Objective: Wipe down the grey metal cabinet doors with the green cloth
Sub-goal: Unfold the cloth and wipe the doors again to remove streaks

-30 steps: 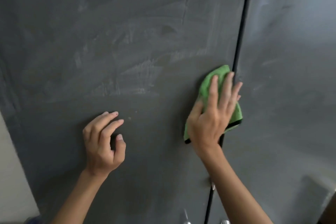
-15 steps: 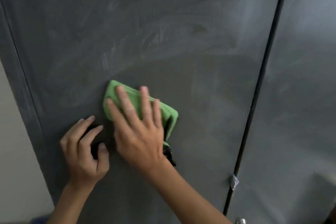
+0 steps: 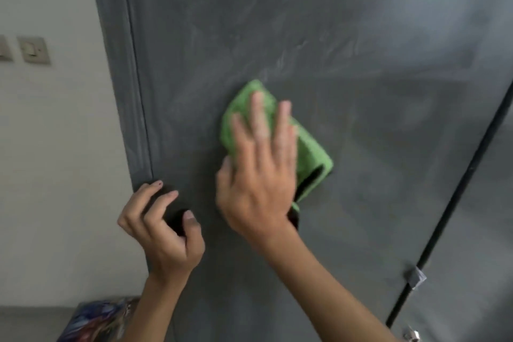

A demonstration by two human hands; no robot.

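While the grey cabinet door (image 3: pixel 333 36) is facing me, the green cloth (image 3: pixel 311 153) is lying flat on it, my right hand (image 3: pixel 258 183) is pressing it with straight fingers, and my left hand (image 3: pixel 163 236), loosely bent, is holding nothing.

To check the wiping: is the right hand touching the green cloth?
Touching. The head view shows the right hand flat on the green cloth, fingers straight across it.
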